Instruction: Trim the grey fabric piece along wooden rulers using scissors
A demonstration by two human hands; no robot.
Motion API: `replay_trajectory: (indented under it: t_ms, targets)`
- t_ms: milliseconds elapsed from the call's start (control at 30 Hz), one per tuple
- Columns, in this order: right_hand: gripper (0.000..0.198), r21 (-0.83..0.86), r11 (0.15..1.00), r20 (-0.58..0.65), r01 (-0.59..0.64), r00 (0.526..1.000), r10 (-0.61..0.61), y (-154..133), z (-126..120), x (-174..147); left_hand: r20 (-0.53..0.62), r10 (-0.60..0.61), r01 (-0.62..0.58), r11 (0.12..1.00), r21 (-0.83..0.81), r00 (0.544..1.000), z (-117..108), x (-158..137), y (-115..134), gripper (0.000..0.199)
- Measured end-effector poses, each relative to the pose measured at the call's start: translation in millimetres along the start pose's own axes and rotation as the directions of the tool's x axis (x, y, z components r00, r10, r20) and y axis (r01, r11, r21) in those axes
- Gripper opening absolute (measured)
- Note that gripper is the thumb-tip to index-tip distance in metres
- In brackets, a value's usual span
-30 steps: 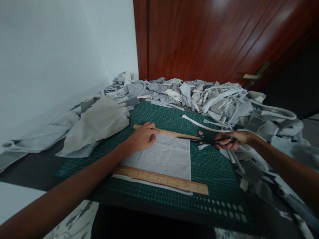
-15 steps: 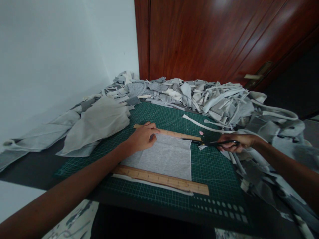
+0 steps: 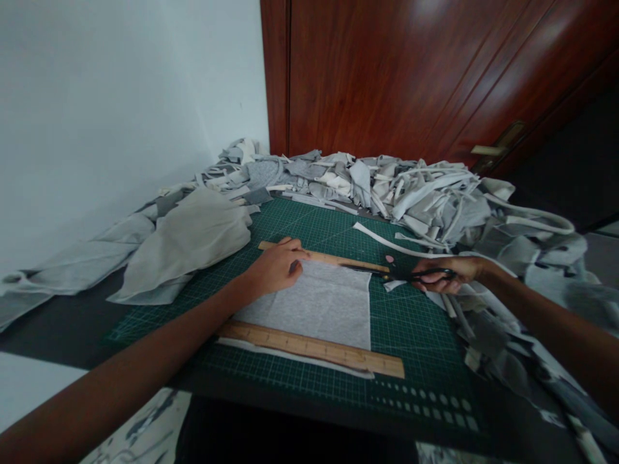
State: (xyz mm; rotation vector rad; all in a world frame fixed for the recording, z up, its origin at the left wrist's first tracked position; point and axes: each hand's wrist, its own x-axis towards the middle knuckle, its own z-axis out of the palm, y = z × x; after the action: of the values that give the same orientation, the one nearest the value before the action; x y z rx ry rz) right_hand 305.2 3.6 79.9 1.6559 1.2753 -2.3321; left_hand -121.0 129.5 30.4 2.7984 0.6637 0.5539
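A rectangle of light grey fabric (image 3: 319, 303) lies on the green cutting mat (image 3: 420, 335). Along its far edge runs a wooden ruler (image 3: 329, 258), which my left hand (image 3: 280, 265) presses down near its left end, fingers bent and close together. Black scissors (image 3: 370, 272) are in my right hand (image 3: 445, 274), fingers wrapped round the handles. Their blades reach left along the fabric's far edge, beside the ruler. Across the near edge of the fabric lies a second, wider wooden ruler (image 3: 314, 345). Whitish fabric (image 3: 294, 359) shows under its near side.
Heaped grey and white fabric scraps (image 3: 358, 180) line the back and right of the table. Larger pale cloth pieces (image 3: 188, 245) lie at the left. A white strip (image 3: 391, 245), a small pink piece (image 3: 389, 259) and a grey snippet (image 3: 395, 285) lie near the scissors.
My right hand has moved slightly left with the scissors, and the blades reach further along the fabric's far edge. My left hand stays in place on the ruler.
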Motion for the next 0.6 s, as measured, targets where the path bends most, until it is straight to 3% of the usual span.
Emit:
replay_trajectory:
  t_ms: [300,600]
  targets:
    - [0.045,-0.035,0.998,0.075,0.047,0.996,-0.045,-9,3,11,0.012,-0.005,0.005,1.0,-0.007,1.0,-3,0,2,0.035]
    - [0.049,-0.018,0.999,0.036,0.033,0.999,-0.033,-9,3,9,0.011,-0.008,0.008,1.0,-0.016,1.0,-4,0,3,0.04]
